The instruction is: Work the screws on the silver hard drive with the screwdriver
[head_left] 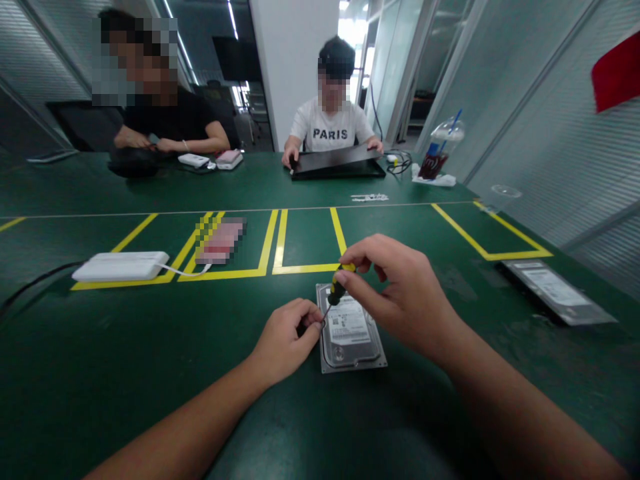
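Observation:
A silver hard drive [350, 333] lies flat on the green table [100, 373] just in front of me, label up. My right hand [400, 293] pinches a small screwdriver [339, 287] with a black and yellow handle by its top; the thin tip slants down to the drive's left edge. My left hand [286, 337] is curled at that left edge, fingertips pinched together by the screwdriver tip; what they hold is too small to make out.
A white power bank [120, 265] with a cable lies at the left inside yellow tape boxes [300, 267]. Another drive in a bag [555, 290] rests at the right. Two people sit across the table, one with a black laptop [337, 163]. An iced drink cup [440, 150] stands far right.

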